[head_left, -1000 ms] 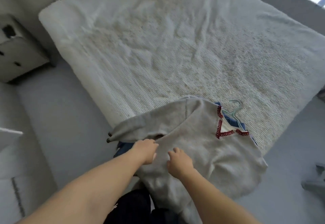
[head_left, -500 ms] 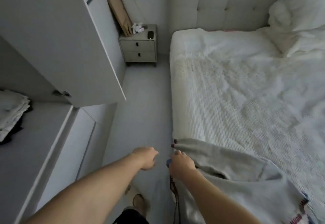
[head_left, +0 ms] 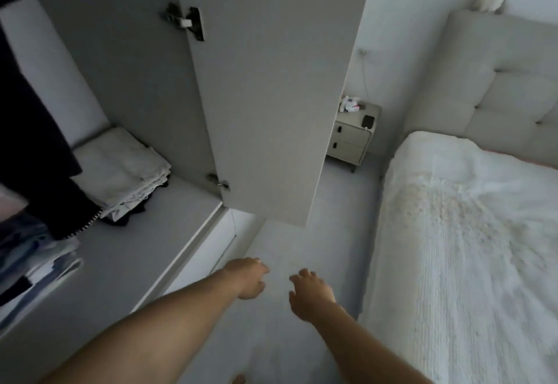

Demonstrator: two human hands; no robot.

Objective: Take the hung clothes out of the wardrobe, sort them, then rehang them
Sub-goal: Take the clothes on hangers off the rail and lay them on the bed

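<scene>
The wardrobe stands open on the left, its grey door (head_left: 271, 97) swung out toward me. Dark hung clothes (head_left: 33, 142) with a zip edge dangle at the far left above the inner shelf (head_left: 126, 257). A folded pale stack (head_left: 123, 172) and a blue-and-white pile (head_left: 33, 257) lie on that shelf. My left hand (head_left: 246, 276) and my right hand (head_left: 311, 291) hover over the floor between wardrobe and bed, both empty with fingers loosely apart. The grey sweater is out of view.
A bed (head_left: 471, 248) with a white textured cover fills the right side, with a padded headboard (head_left: 507, 88) behind. A small two-drawer nightstand (head_left: 351, 139) stands in the corner. A strip of pale floor (head_left: 326, 232) runs between bed and wardrobe.
My view has swung left from the bed to the wardrobe. My right hand has let go of the grey sweater, which has left the view. Both hands now hang free over the floor.
</scene>
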